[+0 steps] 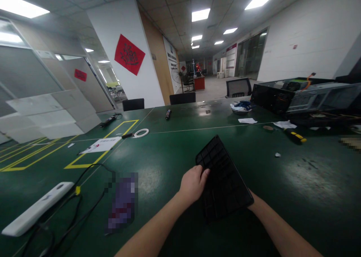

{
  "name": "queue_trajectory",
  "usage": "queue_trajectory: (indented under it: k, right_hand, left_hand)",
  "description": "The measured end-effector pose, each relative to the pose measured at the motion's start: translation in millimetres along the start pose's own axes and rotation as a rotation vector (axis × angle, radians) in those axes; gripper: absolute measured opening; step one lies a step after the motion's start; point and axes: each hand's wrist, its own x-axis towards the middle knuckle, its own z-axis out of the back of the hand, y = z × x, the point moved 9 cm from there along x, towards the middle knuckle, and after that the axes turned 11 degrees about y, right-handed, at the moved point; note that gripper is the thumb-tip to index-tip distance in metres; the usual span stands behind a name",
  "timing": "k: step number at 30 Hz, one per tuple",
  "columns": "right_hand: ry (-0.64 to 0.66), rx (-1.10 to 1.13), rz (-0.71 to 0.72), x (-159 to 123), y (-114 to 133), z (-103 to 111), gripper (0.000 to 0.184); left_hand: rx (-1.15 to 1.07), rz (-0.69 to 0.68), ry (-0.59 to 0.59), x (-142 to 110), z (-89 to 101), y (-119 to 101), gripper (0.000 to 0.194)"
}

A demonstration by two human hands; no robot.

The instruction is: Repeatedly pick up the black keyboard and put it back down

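Observation:
A black plastic panel (222,182) with a grid of shallow square recesses is tilted over the green table in front of me. My left hand (194,182) is closed on its left edge, thumb lying on the gridded face. Behind the panel's lower right corner goes my right hand (253,201); only the wrist part shows, and its fingers are hidden by the panel. Whether the panel touches the table at its lower end, I cannot tell.
The green table (166,155) bears a white power strip (39,208) with black cables, a blurred purple item (122,204) and a white cable coil (141,133). A yellow-black screwdriver (295,135) and an opened computer case (304,97) lie at right.

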Motion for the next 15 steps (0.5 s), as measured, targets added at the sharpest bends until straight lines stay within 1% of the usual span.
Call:
queue_trajectory:
  k: [3, 6, 7, 9, 12, 15]
  right_hand:
    - [0.007, -0.008, -0.016, 0, 0, 0, 0.047]
    - [0.003, -0.012, -0.035, 0, -1, 0, 0.047]
    - [0.003, -0.009, -0.041, 1, -2, 0, 0.047]
    - [0.004, -0.001, -0.047, 1, -2, -2, 0.047]
    - [0.013, 0.007, -0.037, 0, 1, -4, 0.045]
    - [0.031, 0.002, -0.019, -2, 6, -8, 0.041]
  left_hand:
    - [-0.036, -0.038, 0.001, -2, -1.0, -1, 0.028]
    - [-0.124, -0.123, -0.013, -7, 2.9, -5, 0.013]
    - [-0.162, -0.152, -0.014, -8, 4.6, -6, 0.011]
    - [-0.222, -0.190, -0.009, -9, 7.1, -8, 0.012]
    - [-0.247, -0.205, -0.011, -9, 9.4, -9, 0.012]
    - [-0.312, -0.232, -0.043, -8, 12.7, -10, 0.013]
